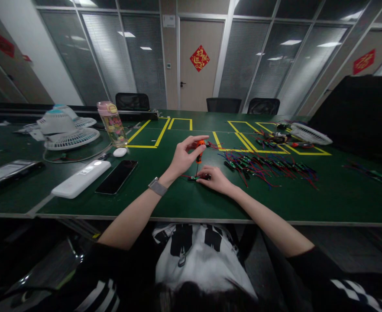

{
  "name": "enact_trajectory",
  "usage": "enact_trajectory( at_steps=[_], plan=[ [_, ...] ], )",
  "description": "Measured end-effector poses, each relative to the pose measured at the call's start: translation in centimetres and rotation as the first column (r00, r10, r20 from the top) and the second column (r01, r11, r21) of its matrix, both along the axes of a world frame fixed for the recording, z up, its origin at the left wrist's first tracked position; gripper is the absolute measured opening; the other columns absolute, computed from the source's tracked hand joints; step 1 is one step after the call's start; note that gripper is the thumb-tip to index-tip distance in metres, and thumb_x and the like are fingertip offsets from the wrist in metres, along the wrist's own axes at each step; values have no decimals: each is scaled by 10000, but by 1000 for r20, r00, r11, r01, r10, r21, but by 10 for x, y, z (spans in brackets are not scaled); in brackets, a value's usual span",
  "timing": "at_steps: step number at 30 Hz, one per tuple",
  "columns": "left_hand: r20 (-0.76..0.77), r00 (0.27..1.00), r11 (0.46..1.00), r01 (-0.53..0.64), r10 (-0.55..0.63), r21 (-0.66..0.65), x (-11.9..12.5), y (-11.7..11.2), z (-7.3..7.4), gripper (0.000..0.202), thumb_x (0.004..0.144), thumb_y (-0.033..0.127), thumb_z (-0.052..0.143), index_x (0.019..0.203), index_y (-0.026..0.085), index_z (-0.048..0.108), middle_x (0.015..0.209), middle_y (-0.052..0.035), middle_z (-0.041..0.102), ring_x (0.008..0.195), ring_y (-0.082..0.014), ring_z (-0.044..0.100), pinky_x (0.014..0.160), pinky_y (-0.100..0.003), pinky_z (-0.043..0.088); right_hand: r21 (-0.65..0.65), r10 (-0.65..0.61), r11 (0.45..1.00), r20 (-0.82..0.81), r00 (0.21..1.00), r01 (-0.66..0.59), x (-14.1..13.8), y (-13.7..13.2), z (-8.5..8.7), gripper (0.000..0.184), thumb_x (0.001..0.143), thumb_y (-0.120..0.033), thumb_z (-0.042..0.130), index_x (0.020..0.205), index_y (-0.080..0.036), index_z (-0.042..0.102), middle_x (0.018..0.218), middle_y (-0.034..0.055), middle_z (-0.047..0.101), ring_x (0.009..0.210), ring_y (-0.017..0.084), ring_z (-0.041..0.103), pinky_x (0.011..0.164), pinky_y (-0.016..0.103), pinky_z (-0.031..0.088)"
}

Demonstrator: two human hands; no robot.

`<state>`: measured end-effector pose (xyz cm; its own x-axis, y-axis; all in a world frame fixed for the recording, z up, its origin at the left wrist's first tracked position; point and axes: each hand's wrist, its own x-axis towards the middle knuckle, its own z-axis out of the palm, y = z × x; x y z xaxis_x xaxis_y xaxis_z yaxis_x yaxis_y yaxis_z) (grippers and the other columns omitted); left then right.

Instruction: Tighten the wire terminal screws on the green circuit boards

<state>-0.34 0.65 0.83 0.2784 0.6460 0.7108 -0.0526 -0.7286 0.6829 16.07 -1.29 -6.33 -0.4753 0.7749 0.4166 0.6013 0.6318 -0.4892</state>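
My left hand (185,157), with a watch on its wrist, grips an orange and black screwdriver (199,158) by the handle. The tool stands nearly upright, its thin shaft reaching down to a small green circuit board (192,178) on the table. My right hand (217,180) rests low on the table, its fingertips closed at the board's right end and hiding part of it. To the right lies a pile of similar wired circuit boards (259,164), with red and blue leads spread about. Behind my left hand, another small board (208,143) with red wires lies on the table.
Left on the green table (178,203) are a black phone (117,177), a white oblong device (82,178), a round white case (120,152), a clear bottle (112,125) and white fan parts (69,130). Another fan part (311,133) lies right, near a large black panel (360,117).
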Motion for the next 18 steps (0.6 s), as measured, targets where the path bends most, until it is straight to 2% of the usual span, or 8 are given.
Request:
enact_trajectory(
  at_steps=[3, 5, 9, 13, 16, 18],
  plan=[
    [6, 997, 997, 72, -72, -35, -1, 0, 1, 317, 898, 266, 517, 1193, 212, 619, 1112, -74, 679, 959, -153, 646, 850, -293, 510, 8, -8, 1000, -1, 1000, 8, 0, 1, -1, 107, 785, -192, 686, 878, -152, 723, 800, 40, 642, 663, 130, 570, 639, 248, 441],
    [23, 993, 991, 117, -116, -60, 0, 0, 2, 328, 907, 245, 489, 1211, 200, 605, 1096, -78, 684, 948, -155, 652, 842, -298, 514, 11, -9, 1000, 0, 1000, 9, 0, 1, -1, 110, 788, -195, 685, 882, -153, 723, 799, 38, 642, 658, 125, 566, 639, 246, 441],
    [24, 1000, 1000, 18, -18, -20, 0, -2, 2, 261, 843, 253, 602, 1090, 193, 661, 1027, -60, 671, 837, -122, 633, 744, -244, 514, 14, -13, 1000, 6, 1000, 13, 0, 1, -2, 111, 786, -194, 685, 883, -154, 719, 779, 33, 634, 651, 121, 557, 627, 241, 430],
    [10, 996, 995, -94, 94, 35, -1, -2, 2, 200, 832, 283, 624, 1006, 202, 684, 1037, -54, 628, 889, -125, 612, 761, -232, 499, 11, -22, 1000, 7, 1000, 22, 0, 2, -2, 110, 776, -190, 692, 879, -158, 712, 765, 23, 617, 646, 117, 549, 618, 235, 420],
    [8, 998, 998, -59, 59, 28, -1, -2, 4, 238, 902, 261, 509, 1070, 207, 668, 1085, -63, 638, 960, -138, 614, 827, -259, 488, 15, -18, 1000, 7, 1000, 18, 0, 2, -2, 104, 776, -184, 687, 874, -155, 710, 765, 21, 608, 642, 112, 541, 619, 232, 419],
    [18, 1000, 1000, -11, 11, 2, -1, -3, 5, 265, 916, 246, 476, 1113, 203, 648, 1080, -64, 656, 944, -138, 624, 821, -268, 492, 18, -19, 1000, 8, 1000, 19, 1, 2, -2, 106, 776, -186, 687, 875, -158, 710, 762, 18, 605, 636, 110, 535, 616, 231, 416]
  ],
)
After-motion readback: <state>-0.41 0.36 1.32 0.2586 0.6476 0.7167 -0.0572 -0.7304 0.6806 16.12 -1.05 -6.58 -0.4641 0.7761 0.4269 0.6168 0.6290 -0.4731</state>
